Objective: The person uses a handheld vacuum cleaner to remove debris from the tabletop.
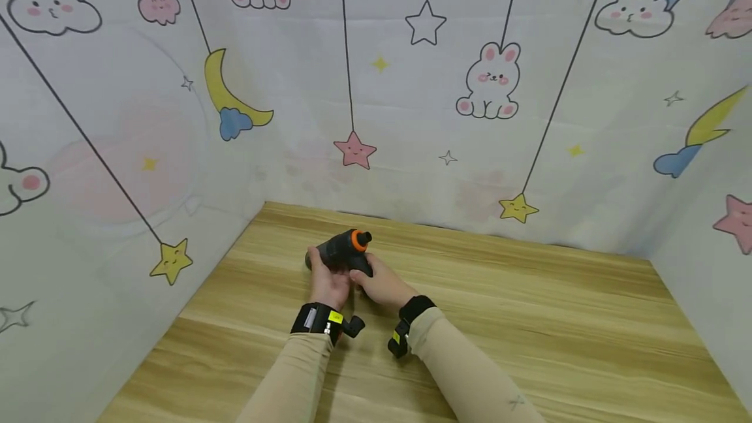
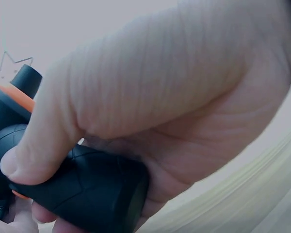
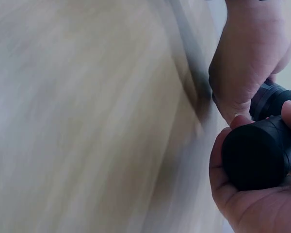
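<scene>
A black massage gun (image 1: 337,249) with an orange ring and a short black nozzle is held over the wooden table, nozzle pointing right in the head view. My left hand (image 1: 331,287) grips its body from the left, thumb over the top. In the left wrist view that thumb lies across the dark, line-patterned casing of the massage gun (image 2: 94,194). Around the handle curls my right hand (image 1: 384,284). The right wrist view shows the round black end of the massage gun (image 3: 254,155) between fingers, partly hidden by them.
A wood-grain table (image 1: 529,318) spreads under both arms. White cloth walls (image 1: 411,109) printed with stars, bunnies and rainbows close it in at the back and both sides. Black camera straps circle both wrists.
</scene>
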`<state>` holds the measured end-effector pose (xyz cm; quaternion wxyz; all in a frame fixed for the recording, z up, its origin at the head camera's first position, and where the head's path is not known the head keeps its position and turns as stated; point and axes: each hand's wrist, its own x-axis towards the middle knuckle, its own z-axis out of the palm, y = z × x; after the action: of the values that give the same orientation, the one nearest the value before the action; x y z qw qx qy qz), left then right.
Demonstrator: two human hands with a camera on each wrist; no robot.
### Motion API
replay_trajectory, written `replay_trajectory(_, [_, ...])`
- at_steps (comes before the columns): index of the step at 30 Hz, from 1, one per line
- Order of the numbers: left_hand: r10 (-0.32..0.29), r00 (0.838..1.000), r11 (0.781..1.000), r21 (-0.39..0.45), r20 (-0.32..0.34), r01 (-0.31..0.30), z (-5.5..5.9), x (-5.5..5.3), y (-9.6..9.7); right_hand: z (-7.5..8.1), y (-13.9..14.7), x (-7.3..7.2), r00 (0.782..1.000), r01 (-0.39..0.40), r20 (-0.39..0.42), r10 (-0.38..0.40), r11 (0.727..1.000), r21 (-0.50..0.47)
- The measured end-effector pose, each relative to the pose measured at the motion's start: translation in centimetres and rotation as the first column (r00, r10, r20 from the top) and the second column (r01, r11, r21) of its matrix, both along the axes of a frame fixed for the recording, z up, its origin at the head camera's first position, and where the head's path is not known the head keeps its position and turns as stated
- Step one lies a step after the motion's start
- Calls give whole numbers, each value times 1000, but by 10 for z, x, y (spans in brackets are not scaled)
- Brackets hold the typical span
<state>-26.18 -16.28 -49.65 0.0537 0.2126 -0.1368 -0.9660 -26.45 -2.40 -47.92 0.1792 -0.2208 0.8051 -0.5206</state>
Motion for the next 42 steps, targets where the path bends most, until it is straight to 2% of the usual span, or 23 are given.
replay_trajectory(8, [-38, 998, 999, -39, -39, 37, 1, -6, 32, 4, 34, -1, 998, 48, 53, -47, 998, -31])
replay_trajectory(12, [-78, 996, 996, -35, -33, 76, -1, -4, 51, 4, 55, 5, 995, 67, 69, -65, 997, -26])
replay_trajectory(15, [-133, 990, 990, -54, -41, 131, -3, 1, 72, 0, 79, 12, 992, 65, 115, -57, 995, -74])
replay_trajectory(17, [-205, 977, 975, -100, -55, 199, -2, 4, 89, -2, 97, 18, 985, 79, 163, -59, 989, -122])
replay_trajectory(19, [-292, 954, 945, -174, -68, 277, -2, 8, 106, -4, 112, 23, 971, 128, 220, -90, 979, -161])
replay_trajectory(22, [-396, 915, 894, -258, -75, 366, -2, 9, 125, -5, 128, 28, 942, 239, 276, -189, 958, -160])
replay_trajectory(24, [-434, 898, 874, -273, -71, 401, -6, 8, 134, -6, 135, 29, 921, 308, 293, -258, 941, -140])
replay_trajectory(28, [-466, 882, 865, -244, -72, 438, -13, 8, 142, -7, 140, 28, 888, 380, 320, -331, 919, -107])
replay_trajectory(33, [-480, 865, 865, -245, -144, 438, -14, 11, 142, -8, 139, 26, 882, 388, 318, -347, 919, -74])
replay_trajectory(37, [-475, 865, 868, -246, -161, 431, -15, 11, 141, -7, 140, 24, 886, 383, 308, -346, 921, -65])
replay_trajectory(40, [-469, 874, 867, -255, -125, 428, -17, 9, 141, -11, 141, 23, 883, 385, 314, -348, 921, -63])
replay_trajectory(42, [-472, 874, 861, -270, -113, 431, -18, 9, 141, -14, 143, 21, 876, 393, 332, -350, 917, -69])
